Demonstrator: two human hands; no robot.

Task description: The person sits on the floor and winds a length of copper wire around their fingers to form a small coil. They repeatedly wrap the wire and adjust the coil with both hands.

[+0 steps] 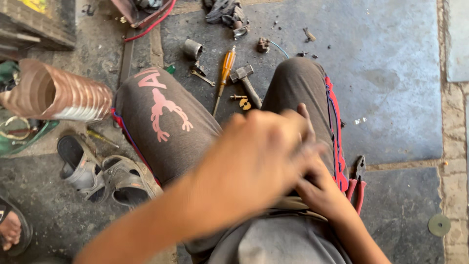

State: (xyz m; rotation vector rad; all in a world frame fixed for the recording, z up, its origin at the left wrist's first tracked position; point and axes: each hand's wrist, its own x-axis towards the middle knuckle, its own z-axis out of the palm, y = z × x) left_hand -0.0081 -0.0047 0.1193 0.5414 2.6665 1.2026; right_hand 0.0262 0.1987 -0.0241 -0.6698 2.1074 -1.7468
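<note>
I sit on a stone floor with my knees in grey trousers raised in front of me. My left hand is smeared by motion blur over my lap, its fingers curled; nothing shows in it. Partly hidden under it, my right hand rests on my right thigh, fingers pointing up the leg. Whether either hand holds something is unclear. Closest to my right hand are red-handled pliers, lying on the floor beside that thigh.
Between my knees lie a hammer, an orange-handled screwdriver, a small wrench and a metal cylinder. Left: a copper ribbed tube, sandals, another person's foot. A round disc lies right.
</note>
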